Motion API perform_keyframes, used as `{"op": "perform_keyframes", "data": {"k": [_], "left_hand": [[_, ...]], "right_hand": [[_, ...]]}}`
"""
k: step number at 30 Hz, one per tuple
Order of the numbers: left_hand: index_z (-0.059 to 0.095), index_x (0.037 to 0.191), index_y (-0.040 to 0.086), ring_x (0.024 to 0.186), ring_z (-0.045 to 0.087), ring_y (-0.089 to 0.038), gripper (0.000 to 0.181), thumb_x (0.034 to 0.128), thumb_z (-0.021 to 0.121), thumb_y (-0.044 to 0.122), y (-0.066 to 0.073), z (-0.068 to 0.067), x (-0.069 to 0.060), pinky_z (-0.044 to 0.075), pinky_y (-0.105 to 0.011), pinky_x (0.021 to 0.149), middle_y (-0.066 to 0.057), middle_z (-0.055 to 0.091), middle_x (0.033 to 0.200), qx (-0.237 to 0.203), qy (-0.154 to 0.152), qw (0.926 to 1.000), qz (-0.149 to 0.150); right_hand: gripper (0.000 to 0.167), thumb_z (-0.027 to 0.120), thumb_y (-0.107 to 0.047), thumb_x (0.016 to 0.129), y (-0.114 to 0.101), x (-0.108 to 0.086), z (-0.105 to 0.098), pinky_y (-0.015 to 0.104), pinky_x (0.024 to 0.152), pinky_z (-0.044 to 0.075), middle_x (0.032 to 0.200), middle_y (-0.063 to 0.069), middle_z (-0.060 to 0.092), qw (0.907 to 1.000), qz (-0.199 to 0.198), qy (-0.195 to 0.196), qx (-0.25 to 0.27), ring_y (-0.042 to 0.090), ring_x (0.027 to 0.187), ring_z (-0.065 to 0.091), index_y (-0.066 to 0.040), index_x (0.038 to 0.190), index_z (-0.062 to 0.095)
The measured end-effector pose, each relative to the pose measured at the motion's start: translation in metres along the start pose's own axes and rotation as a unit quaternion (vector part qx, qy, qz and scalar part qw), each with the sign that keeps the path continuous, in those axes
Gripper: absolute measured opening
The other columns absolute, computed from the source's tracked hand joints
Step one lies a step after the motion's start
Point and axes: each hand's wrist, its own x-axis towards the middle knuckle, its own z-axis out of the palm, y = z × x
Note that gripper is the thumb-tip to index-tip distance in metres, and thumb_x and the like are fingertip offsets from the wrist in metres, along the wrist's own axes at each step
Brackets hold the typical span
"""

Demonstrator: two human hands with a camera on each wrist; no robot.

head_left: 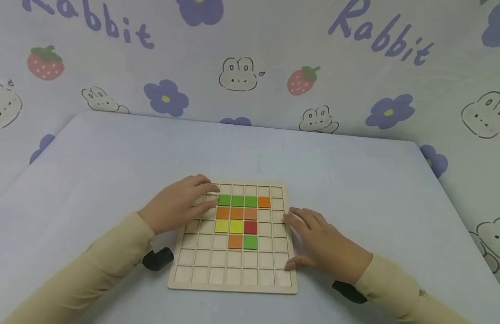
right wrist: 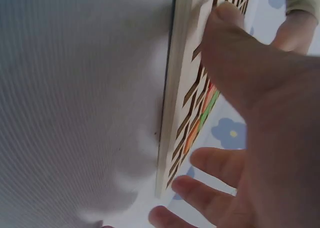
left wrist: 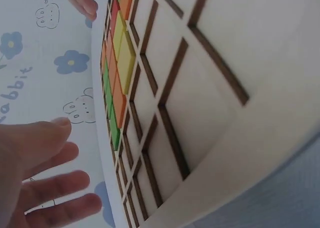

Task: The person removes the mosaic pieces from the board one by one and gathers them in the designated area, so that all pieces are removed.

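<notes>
A pale wooden grid board [head_left: 234, 289] lies flat on the table, with colored square tiles in its middle cells. Green tiles [head_left: 237, 200] form most of the top row, ending in an orange tile [head_left: 264, 202]. Below come orange tiles [head_left: 236, 213], two yellow tiles [head_left: 221, 226] beside a red tile [head_left: 250, 227], then one orange and one green. My left hand [head_left: 179, 203] hovers over the board's upper left, fingers loosely spread and holding nothing. Along the right edge, my right hand [head_left: 320, 240] has its thumb [right wrist: 227, 42] at the rim; whether it touches is unclear.
A white cloth covers the table [head_left: 347, 180] around the board. Behind it hangs a backdrop [head_left: 274, 45] printed with rabbits, strawberries and purple flowers. Dark wrist devices [head_left: 158, 259] sit under both sleeves.
</notes>
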Motion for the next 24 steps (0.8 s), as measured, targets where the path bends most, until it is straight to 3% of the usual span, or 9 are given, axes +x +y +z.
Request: {"op": "perform_keyframes", "data": {"k": [4,13,19,24], "left_hand": [[0.066,0.116,0.009,0.097,0.059,-0.017,0.028,0.0950,0.060,0.026,-0.003,0.006,0.006,0.051,-0.035,0.086,-0.004,0.063,0.109,0.005,-0.006,0.9998,0.019],[0.066,0.116,0.010,0.082,0.052,-0.014,0.030,0.0921,0.064,0.027,-0.007,0.011,0.016,0.049,-0.031,0.075,-0.004,0.060,0.101,-0.013,-0.041,0.9989,0.018],[0.066,0.116,0.008,0.083,0.054,-0.017,0.032,0.0899,0.067,0.027,-0.013,0.014,0.018,0.049,-0.032,0.075,-0.006,0.060,0.102,-0.030,-0.039,0.9984,0.029],[0.067,0.115,0.006,0.089,0.057,-0.019,0.032,0.0887,0.069,0.025,-0.013,0.016,0.020,0.050,-0.034,0.081,-0.006,0.062,0.104,-0.017,-0.037,0.9979,0.051]], "right_hand": [[0.087,0.067,-0.058,0.077,-0.005,-0.005,0.000,0.051,0.089,0.049,0.142,0.015,0.043,0.9998,0.003,-0.014,-0.014,0.035,0.128,0.043,-0.003,0.140,0.042],[0.083,0.060,-0.061,0.083,-0.007,-0.008,-0.001,0.049,0.086,0.050,0.145,0.011,0.042,0.9993,0.006,-0.029,-0.022,0.030,0.130,0.044,-0.004,0.141,0.041],[0.085,0.057,-0.062,0.084,-0.006,-0.010,0.001,0.047,0.083,0.051,0.148,0.008,0.039,0.9993,-0.002,-0.022,-0.030,0.028,0.130,0.044,-0.004,0.143,0.040],[0.084,0.056,-0.063,0.083,-0.007,-0.010,0.002,0.046,0.080,0.052,0.147,0.008,0.042,0.9990,-0.010,-0.012,-0.042,0.027,0.128,0.046,-0.005,0.143,0.041]]}}
